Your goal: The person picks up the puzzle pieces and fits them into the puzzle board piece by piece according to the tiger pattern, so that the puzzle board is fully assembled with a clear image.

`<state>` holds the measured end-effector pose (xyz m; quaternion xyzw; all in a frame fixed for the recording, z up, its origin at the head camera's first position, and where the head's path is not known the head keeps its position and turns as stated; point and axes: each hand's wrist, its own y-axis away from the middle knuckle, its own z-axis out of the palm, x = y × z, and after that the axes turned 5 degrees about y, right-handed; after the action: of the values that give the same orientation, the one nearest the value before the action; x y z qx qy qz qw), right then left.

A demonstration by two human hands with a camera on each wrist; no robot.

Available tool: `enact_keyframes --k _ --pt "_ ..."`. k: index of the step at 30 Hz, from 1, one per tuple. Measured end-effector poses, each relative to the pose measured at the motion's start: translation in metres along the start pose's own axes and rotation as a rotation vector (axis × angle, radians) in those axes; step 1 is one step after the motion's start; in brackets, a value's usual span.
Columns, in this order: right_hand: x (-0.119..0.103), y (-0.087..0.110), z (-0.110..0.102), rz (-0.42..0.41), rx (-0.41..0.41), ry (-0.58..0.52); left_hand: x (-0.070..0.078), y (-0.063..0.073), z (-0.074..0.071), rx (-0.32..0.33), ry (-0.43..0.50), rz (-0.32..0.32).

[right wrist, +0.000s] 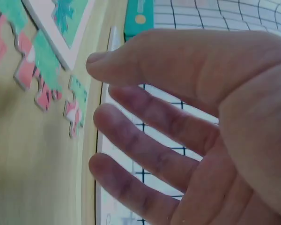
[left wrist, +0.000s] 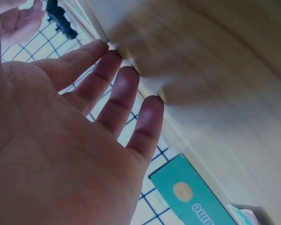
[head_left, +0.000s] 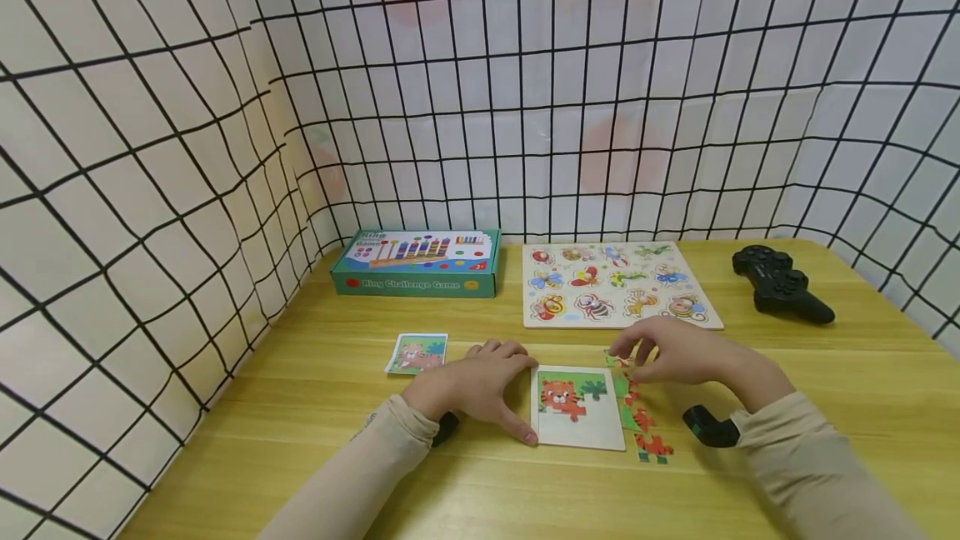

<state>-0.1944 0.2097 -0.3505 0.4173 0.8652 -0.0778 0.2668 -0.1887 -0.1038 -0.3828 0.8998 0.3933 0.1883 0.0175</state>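
A square puzzle board [head_left: 577, 433] with a pale rim lies on the table, with a tiger's head and a bit of green leaf fitted in its upper part. My left hand [head_left: 483, 386] rests on the table at the board's left side, thumb and index finger touching its edge. Right of the board lie several loose jigsaw pieces, among them an orange striped piece [head_left: 654, 447] nearest me and a small green-and-orange piece [right wrist: 74, 111] in the right wrist view. Above the farther pieces hovers my right hand [head_left: 678, 350], fingers loosely bent, nothing visible between them.
A small picture card [head_left: 411, 355] lies left of the board. Behind stand a green game box [head_left: 416, 283] and a wooden insect peg board [head_left: 622, 283]. A black game controller [head_left: 780, 283] lies back right. Grid-patterned cloth [head_left: 525, 107] encloses the table's back and sides.
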Motion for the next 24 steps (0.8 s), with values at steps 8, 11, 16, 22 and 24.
enact_keyframes --k 8,11,16,22,24 --pt "0.013 0.000 0.003 0.085 0.005 0.038 0.000 0.000 0.000 0.000 -0.002 0.000" --pt "0.020 -0.002 0.006 0.098 0.023 0.051 0.000 0.000 0.000 -0.002 -0.005 0.002" --pt "0.028 -0.008 0.014 0.112 0.060 0.074 -0.001 -0.001 0.001 0.000 -0.011 0.002" --pt "0.031 -0.015 0.020 0.111 0.109 0.111 0.000 0.000 0.000 0.006 -0.013 -0.001" --pt "0.032 -0.016 0.022 0.112 0.120 0.122 0.000 0.000 0.000 0.007 -0.015 -0.003"
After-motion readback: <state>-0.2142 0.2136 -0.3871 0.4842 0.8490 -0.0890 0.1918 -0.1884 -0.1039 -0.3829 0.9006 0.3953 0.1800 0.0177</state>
